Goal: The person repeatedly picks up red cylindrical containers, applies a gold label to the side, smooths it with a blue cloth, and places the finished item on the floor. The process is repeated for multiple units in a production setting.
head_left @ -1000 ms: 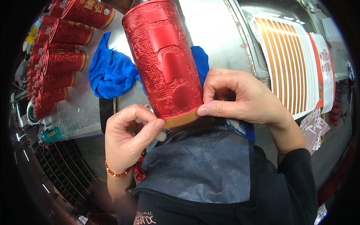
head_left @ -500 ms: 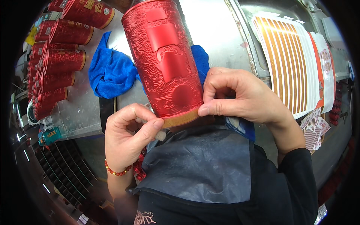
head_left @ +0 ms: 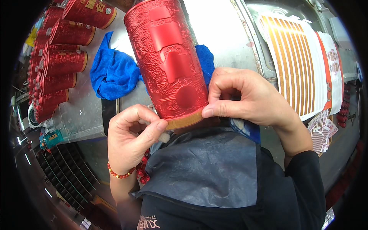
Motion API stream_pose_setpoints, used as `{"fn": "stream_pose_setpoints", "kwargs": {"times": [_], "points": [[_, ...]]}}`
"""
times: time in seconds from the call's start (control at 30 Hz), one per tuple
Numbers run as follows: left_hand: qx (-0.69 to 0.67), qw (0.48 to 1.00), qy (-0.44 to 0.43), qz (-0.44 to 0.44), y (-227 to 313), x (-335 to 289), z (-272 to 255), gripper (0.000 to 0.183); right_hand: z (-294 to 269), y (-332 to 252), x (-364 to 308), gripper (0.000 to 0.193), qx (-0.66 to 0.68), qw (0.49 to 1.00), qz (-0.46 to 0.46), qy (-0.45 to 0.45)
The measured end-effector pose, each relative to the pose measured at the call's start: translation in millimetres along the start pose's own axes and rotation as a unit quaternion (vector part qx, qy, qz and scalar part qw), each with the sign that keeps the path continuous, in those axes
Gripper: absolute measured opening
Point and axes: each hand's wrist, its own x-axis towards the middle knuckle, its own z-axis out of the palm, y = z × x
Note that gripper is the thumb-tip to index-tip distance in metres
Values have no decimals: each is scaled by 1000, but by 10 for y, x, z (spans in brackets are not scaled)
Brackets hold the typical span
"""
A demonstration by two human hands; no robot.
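Note:
A red embossed cylindrical canister (head_left: 168, 61) lies tilted before me, its near end close to my apron. Around that near rim runs a gold strip (head_left: 186, 122). My left hand (head_left: 132, 132) pinches the strip's left end between thumb and forefinger, right at the canister's edge. On the other side, my right hand (head_left: 245, 97) pinches the strip's right end, thumb pressed against the rim. Behind the canister, the far side of the strip cannot be seen. A crumpled blue cloth (head_left: 114, 69) rests left of the canister, and more blue cloth (head_left: 205, 61) shows at its right.
Several red canisters with gold rims (head_left: 73, 32) stand in rows at the left of the metal table (head_left: 86, 119). To the right lies a sheet of gold strips (head_left: 293, 65), with printed sheets (head_left: 324, 128) near it. A black ribbed rack (head_left: 67, 172) sits lower left.
Hardly anything differs: the view has shifted very slightly. Both hands keep their pinch at the canister's near rim.

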Motion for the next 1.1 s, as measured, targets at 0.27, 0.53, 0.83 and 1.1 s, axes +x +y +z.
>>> {"fn": "stream_pose_setpoints", "kwargs": {"times": [0.27,0.53,0.83,1.1], "points": [[48,999,21,16,-25,-9,19,12,19,24,-15,25,-2,1000,24,9],[23,999,15,23,-51,10,17,14,12,-1,-9,25,-5,998,61,7],[18,999,13,33,-121,27,-6,20,38,43,-7,26,50,996,70,17],[-1,999,24,42,-318,68,-68,20,43,41,-3,23,76,994,75,13]]}}
